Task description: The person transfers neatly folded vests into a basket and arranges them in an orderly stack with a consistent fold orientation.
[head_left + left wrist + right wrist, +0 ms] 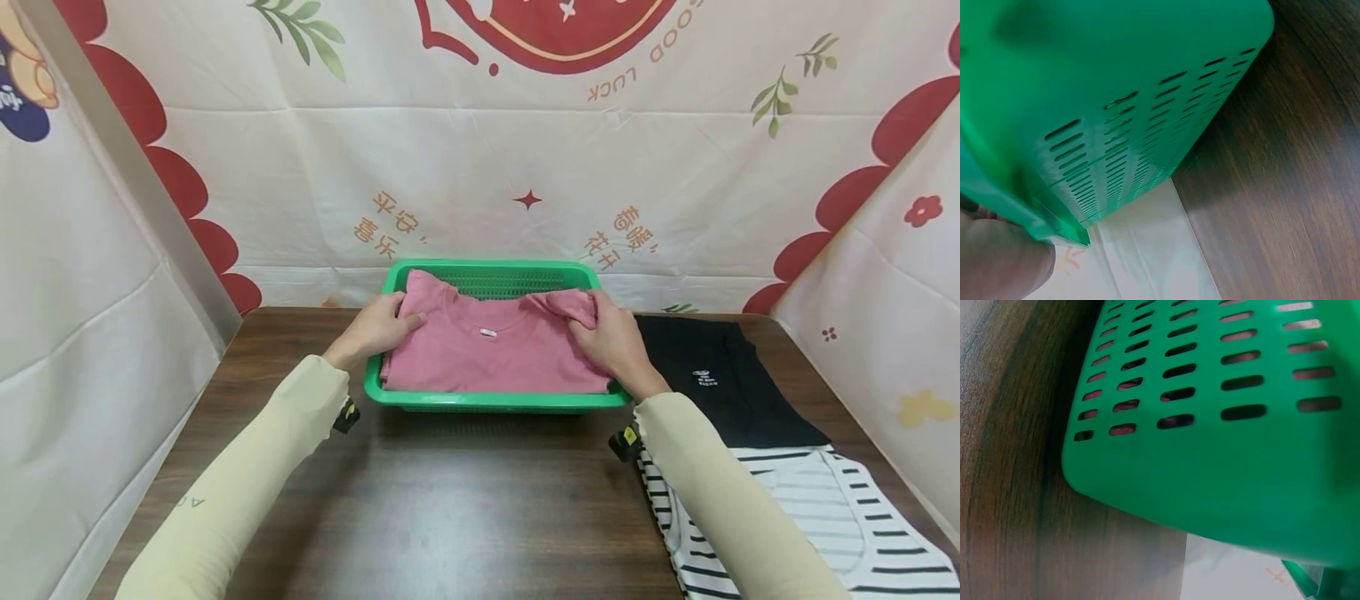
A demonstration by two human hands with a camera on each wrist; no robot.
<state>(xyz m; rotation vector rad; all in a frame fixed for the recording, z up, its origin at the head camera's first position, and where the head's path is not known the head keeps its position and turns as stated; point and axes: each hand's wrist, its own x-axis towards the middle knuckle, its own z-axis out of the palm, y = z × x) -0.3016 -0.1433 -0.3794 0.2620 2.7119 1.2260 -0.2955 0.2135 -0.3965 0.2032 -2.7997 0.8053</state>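
A pink shirt (495,354) lies inside the green basket (495,402) at mid-frame, spanning the gap between both hands. The left hand (375,327) pinches its upper-left corner, thumb on top; the right hand (617,340) is clamped on the bunched upper-right corner. Over at right, a black shirt (716,379) touches a striped one (817,508).

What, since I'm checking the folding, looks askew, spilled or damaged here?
Nothing visible looks spilled or damaged. Slightly uneven: the folded pink fabric shirt in the green perforated plastic basket is bunched beside its neckline where the right hand grips it.
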